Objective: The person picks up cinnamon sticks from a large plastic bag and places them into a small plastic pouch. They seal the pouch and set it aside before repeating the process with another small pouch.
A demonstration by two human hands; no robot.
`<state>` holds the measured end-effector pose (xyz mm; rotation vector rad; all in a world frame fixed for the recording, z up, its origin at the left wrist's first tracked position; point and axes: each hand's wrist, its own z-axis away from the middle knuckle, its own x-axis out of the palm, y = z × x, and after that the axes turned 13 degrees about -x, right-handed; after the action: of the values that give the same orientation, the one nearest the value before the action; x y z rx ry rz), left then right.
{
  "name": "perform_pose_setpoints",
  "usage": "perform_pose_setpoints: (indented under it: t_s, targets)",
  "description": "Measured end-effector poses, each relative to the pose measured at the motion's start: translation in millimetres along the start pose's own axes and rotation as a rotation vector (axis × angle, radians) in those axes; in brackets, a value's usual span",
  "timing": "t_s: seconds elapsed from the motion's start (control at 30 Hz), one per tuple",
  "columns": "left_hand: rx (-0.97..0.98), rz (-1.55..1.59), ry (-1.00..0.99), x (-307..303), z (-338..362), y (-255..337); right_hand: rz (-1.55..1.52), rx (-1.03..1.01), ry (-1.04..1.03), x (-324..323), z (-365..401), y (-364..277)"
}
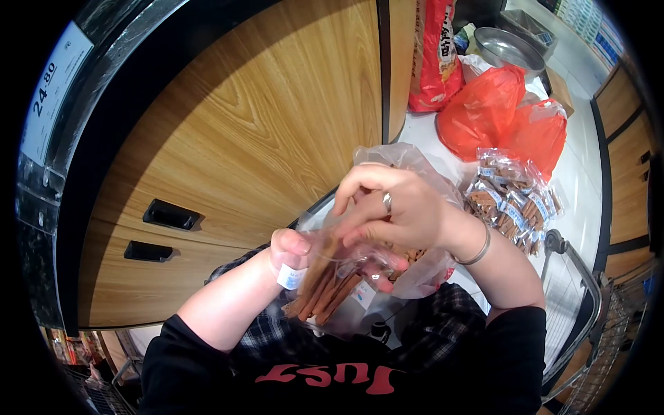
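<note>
A small clear plastic bag (335,273) with several brown cinnamon sticks (330,296) in it is held over my lap. My left hand (290,249) is closed on the bag's edge, with a white label (290,277) near the thumb. At the bag's mouth, my right hand (401,207), with a ring and a bracelet, curls its fingers down around cinnamon sticks; its fingertips are partly hidden. Behind and below that hand stands a larger translucent bag (415,162) with more brown pieces. Another label (362,294) lies against the small bag.
Packed, labelled bags of cinnamon (515,204) lie piled on the floor to the right. Beyond them are red plastic bags (484,114), a red sack (436,62) and a metal bowl (510,50). A wooden cabinet (242,131) stands left; a wire cart (588,339) is at lower right.
</note>
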<state>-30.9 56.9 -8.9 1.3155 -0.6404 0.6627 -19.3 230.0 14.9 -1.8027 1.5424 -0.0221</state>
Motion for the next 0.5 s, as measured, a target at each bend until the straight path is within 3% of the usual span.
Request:
perform_pose_setpoints:
  t_s: [0.13, 0.37, 0.5]
  targets:
    - [-0.002, 0.036, -0.049, -7, 1, -7, -0.061, 0.048, -0.189, -4, -1, -2]
    - [-0.074, 0.019, 0.041, -6, 3, -6, -0.137, 0.086, -0.281, -14, 5, 3]
    - [-0.108, -0.080, 0.062, -3, 0, 1, -0.307, 0.210, -0.342, -18, 7, 5]
